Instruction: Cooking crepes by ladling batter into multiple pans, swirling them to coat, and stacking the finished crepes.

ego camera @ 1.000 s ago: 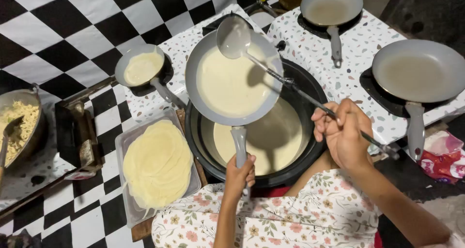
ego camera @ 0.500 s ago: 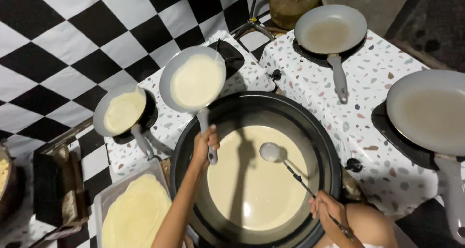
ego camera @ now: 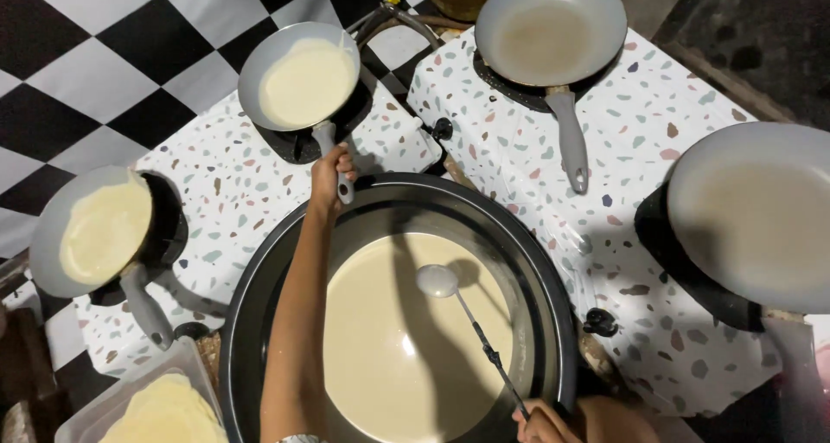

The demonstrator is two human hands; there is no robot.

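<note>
Head view: left hand (ego camera: 331,168) grips the batter pan (ego camera: 300,76) handle at 11 o'clock, best kept level; right hand (ego camera: 545,424) clasps the ladle (ego camera: 438,281).

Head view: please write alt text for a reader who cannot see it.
Seen from above, the left hand holds the handle of a grey frying pan of pale batter over a burner, while the right hand holds a ladle above a large black basin of batter. Three more pans sit around it.
</note>
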